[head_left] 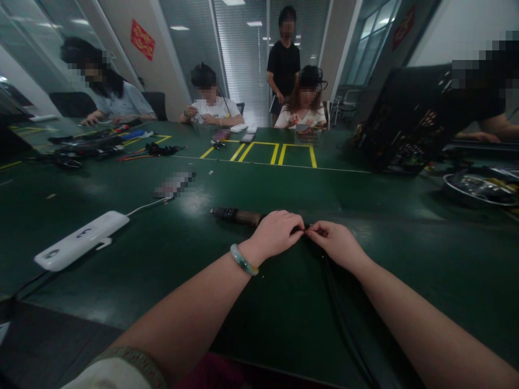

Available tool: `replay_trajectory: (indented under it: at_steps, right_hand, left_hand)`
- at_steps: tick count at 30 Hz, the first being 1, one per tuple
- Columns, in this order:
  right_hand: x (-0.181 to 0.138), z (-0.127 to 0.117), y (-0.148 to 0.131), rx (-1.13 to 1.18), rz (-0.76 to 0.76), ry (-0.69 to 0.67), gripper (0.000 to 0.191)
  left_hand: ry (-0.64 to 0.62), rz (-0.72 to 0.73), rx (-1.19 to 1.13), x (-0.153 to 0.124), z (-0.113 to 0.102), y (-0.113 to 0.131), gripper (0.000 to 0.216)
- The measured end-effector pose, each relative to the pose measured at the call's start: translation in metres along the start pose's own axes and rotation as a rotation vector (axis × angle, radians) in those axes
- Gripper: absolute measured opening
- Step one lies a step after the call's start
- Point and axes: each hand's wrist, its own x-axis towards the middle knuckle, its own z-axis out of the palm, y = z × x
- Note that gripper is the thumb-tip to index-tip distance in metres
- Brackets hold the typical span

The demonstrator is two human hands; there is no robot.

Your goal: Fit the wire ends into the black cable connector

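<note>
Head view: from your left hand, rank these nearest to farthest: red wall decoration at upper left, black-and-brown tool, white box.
From the left hand:
1. Black-and-brown tool: right at the hand, its tip pointing left.
2. White box: on the table, well to the left.
3. Red wall decoration: upper left, on the far wall beyond the table.

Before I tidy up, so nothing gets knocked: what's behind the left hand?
The tool runs behind the left hand, its tip in view; the stretch the hand covers cannot be seen.
</note>
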Motion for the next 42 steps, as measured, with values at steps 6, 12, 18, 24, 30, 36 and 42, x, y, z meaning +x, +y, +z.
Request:
replay_trajectory:
  at_steps: [6,12,18,24,30,36,42]
  right_hand:
    - [0.0001,0.0002,-0.0001,-0.028,-0.005,-0.001,0.02]
    - [0.0004,0.0,0.0008,-0.047,-0.001,-0.001,0.023]
    - [0.0008,0.0008,0.0036,-0.056,-0.016,0.002,0.023]
    - [0.0009,0.0008,0.0034,-0.046,-0.027,0.007,0.021]
    - [0.0019,0.0017,0.0047,-0.067,-0.028,0.034,0.02]
    - [0.0013,0.0023,0.004,-0.068,-0.033,0.045,0.02]
    - [0.0009,0.0016,0.0028,-0.085,-0.029,0.033,0.019]
  left_hand:
    - [0.013,0.022,0.001,0.0002,0.0018,-0.0011,0.009]
    - [0.02,0.044,-0.003,-0.0001,0.0007,-0.0008,0.01]
    - [0.038,-0.011,-0.006,0.0004,0.0002,0.0005,0.011]
    - [0.03,0.012,-0.011,0.0006,-0.0001,0.0009,0.006]
    - [0.029,-0.007,-0.015,0.001,-0.0015,0.0016,0.013]
    - [0.035,0.016,-0.015,0.0009,-0.0006,0.0011,0.009]
    - [0.045,0.008,-0.013,0.0007,0.0001,0.0013,0.014]
